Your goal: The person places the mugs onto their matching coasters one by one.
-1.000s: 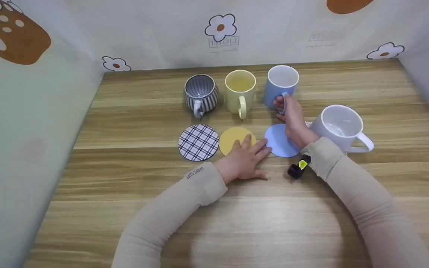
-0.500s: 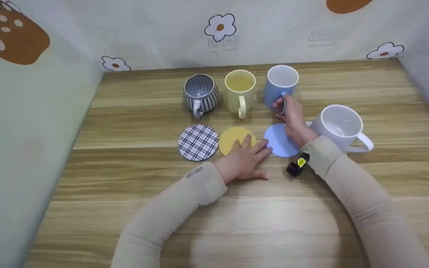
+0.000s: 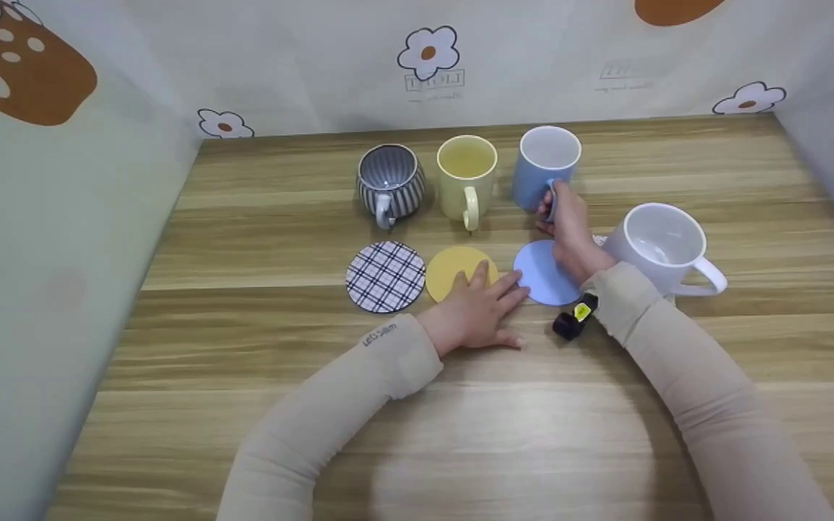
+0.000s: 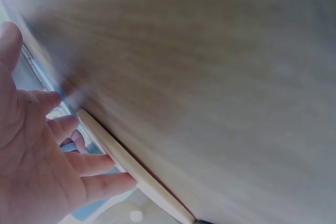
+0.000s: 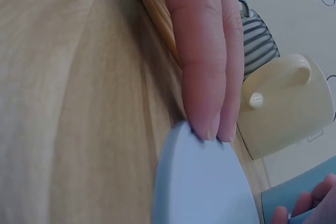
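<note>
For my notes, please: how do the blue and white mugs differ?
The blue mug is narrower; the white mug is wider. The blue mug's handle points toward the near side, the white mug's to the right. The right hand holds the blue mug, not the white mug. Both stand upright.

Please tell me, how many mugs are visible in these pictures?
4: in the back row, from left to right, the gray-striped mug, the yellow mug and the blue mug, gripped by the right hand; nearer, at the right, the white mug. No others are visible.

The wood-grain table (image 3: 192, 347) holds striped, yellow and blue mugs (image 3: 455, 187) behind a row of coasters (image 3: 386, 277).
</note>
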Action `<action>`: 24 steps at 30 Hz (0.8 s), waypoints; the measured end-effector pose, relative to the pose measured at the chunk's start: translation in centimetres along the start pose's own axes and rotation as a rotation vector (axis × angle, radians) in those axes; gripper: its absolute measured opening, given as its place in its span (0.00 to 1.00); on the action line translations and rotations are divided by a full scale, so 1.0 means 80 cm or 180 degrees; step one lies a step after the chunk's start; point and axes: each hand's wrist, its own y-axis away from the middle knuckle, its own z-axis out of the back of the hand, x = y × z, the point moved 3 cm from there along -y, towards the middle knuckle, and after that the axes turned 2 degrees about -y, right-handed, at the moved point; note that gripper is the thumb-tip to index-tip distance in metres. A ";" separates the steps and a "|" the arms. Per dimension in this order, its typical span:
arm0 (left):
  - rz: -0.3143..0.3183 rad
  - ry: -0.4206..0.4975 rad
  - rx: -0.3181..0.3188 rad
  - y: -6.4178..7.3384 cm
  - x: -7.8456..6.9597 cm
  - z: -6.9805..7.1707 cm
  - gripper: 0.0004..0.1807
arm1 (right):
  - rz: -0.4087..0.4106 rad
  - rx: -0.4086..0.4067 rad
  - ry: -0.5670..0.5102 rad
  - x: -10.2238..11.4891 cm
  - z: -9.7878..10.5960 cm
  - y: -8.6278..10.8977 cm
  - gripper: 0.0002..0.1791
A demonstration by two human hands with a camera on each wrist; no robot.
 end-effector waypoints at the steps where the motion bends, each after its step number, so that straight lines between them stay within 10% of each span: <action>1: 0.0001 0.0000 -0.0008 -0.001 0.000 0.000 0.44 | -0.0004 -0.0006 -0.0007 0.000 0.000 -0.001 0.19; 24: 0.0024 0.0046 0.0033 0.000 -0.001 0.000 0.45 | -0.0021 0.0140 0.0007 0.000 -0.004 -0.006 0.20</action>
